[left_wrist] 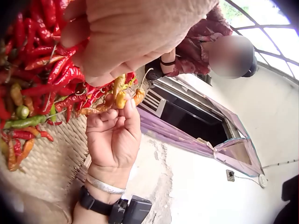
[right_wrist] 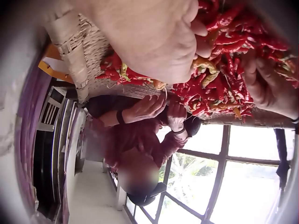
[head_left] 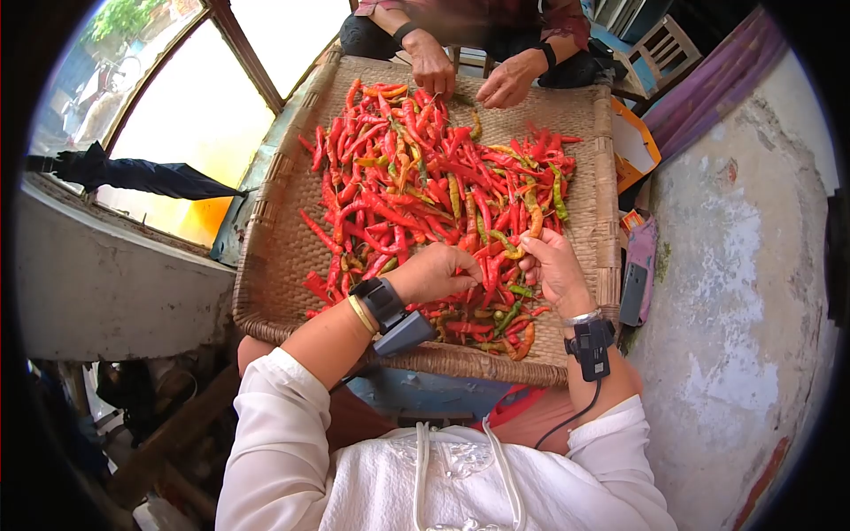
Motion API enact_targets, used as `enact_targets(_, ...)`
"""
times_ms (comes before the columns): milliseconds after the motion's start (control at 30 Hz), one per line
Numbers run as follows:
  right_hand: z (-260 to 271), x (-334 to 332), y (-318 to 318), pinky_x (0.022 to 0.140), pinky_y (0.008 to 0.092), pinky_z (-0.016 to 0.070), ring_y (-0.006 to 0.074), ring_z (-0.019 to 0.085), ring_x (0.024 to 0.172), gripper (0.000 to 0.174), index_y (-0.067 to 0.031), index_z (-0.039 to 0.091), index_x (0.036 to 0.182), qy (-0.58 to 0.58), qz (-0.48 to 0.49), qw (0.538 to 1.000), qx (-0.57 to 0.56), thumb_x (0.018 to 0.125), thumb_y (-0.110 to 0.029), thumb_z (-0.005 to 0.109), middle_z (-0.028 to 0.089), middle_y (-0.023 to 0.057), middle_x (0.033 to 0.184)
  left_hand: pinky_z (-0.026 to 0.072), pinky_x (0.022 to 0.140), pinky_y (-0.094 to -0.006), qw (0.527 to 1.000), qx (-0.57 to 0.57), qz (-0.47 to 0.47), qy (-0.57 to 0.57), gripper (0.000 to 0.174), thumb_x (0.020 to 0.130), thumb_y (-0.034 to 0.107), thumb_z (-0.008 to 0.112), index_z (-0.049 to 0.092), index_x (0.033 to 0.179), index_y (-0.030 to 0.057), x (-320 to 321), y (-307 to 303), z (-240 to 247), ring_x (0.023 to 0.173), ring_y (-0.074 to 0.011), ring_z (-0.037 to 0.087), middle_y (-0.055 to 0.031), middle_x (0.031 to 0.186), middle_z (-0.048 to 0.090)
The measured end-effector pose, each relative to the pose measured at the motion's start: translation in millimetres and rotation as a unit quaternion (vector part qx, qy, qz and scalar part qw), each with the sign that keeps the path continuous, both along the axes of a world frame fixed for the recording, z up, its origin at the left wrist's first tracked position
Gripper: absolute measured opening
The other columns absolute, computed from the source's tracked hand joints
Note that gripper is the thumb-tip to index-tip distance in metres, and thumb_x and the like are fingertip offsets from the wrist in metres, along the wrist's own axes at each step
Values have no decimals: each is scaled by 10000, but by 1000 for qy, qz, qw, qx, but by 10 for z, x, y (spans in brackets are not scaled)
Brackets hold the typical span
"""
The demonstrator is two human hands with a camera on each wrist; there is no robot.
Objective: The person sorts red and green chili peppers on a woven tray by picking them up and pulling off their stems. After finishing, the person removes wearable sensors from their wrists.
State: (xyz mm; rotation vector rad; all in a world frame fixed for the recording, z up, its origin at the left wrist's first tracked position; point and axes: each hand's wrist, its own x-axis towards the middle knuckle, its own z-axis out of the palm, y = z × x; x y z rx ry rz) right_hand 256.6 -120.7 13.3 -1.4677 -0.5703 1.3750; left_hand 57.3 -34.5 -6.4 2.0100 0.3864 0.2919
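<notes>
A heap of mostly red chili peppers (head_left: 390, 203), with some orange, yellow and green ones, lies on a woven tray (head_left: 282, 265). My right hand (head_left: 556, 270) pinches yellow-orange chili peppers (left_wrist: 121, 100) between thumb and fingers, above the heap's near right part. Their thin stems stick out past the fingertips. To its left, my left hand (head_left: 436, 273) reaches over the near part of the heap with bent fingers, its fingertips right at red peppers. I cannot tell whether those fingers grip a pepper; the back of the hand hides them in the left wrist view.
Across the tray sits another person, whose hands (head_left: 431, 69) (head_left: 513, 80) are at the far edge of the heap. A folded dark umbrella (head_left: 168, 174) lies by the window at left. A phone (head_left: 633, 294) is beside the tray's right rim, near the wall (head_left: 735, 292).
</notes>
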Motion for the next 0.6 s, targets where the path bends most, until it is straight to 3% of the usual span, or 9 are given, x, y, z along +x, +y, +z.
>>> enact_targets(67,32,82,7,435,153,409,38,531,547,121,-54,540,874,51,-11,998,25,819,-162,538,568,0,711,461,582,-277,999,14,23,-29,81,771,81,569,603,827,33,-16,12,-13,619,-158,581,-57,703,601)
enact_targets(133,151,47,-7,445,156,416,42,538,553,126,-51,537,888,53,45,997,18,820,-157,535,577,8,724,438,516,-225,966,-232,112,23,88,803,60,540,589,869,30,-13,34,36,569,-74,529,-14,675,580)
enact_targets(167,196,31,-7,455,160,423,46,544,559,133,-48,534,902,55,101,993,13,821,-153,533,586,15,738,404,477,-179,958,-255,130,11,137,834,47,499,553,959,34,-8,50,15,543,-25,466,10,687,559)
enact_targets(267,220,-53,-24,473,160,430,57,553,571,126,-44,538,905,17,228,973,34,823,-139,520,597,31,768,408,478,-176,911,-366,186,-45,213,847,47,476,499,1059,41,-16,109,162,532,-39,465,-10,736,568)
enact_targets(333,128,-7,-12,503,171,451,75,564,591,164,-36,529,940,1,220,975,31,834,-161,519,596,37,762,405,474,-169,903,-383,179,-77,299,864,61,448,414,1160,46,-51,146,179,529,-42,460,-31,778,570)
enact_targets(433,85,29,31,563,205,486,105,576,696,407,-7,414,1156,148,-37,977,150,833,-214,548,568,63,885,416,486,-172,869,-445,181,-121,378,875,89,434,320,1233,48,-87,166,191,547,-55,487,-57,805,575)
enact_targets(467,66,25,25,563,205,486,105,576,696,407,-7,414,1156,148,-37,977,149,833,-214,548,568,63,885,416,486,-172,868,-446,181,-122,378,875,89,434,320,1233,48,-87,167,149,547,-55,487,-57,805,575)
enact_targets(533,45,-8,6,565,217,494,127,589,772,498,-15,318,1245,142,3,986,88,837,-197,540,560,93,936,440,504,-188,812,-538,119,-191,341,877,99,433,343,1205,68,-77,176,97,565,-72,509,-66,836,579)
enact_targets(600,48,-200,-24,598,197,467,125,576,797,446,7,408,1194,25,155,986,60,813,-166,564,562,72,943,451,519,-201,789,-566,118,-209,309,880,107,432,359,1178,75,-66,164,91,580,-78,518,-69,848,580)
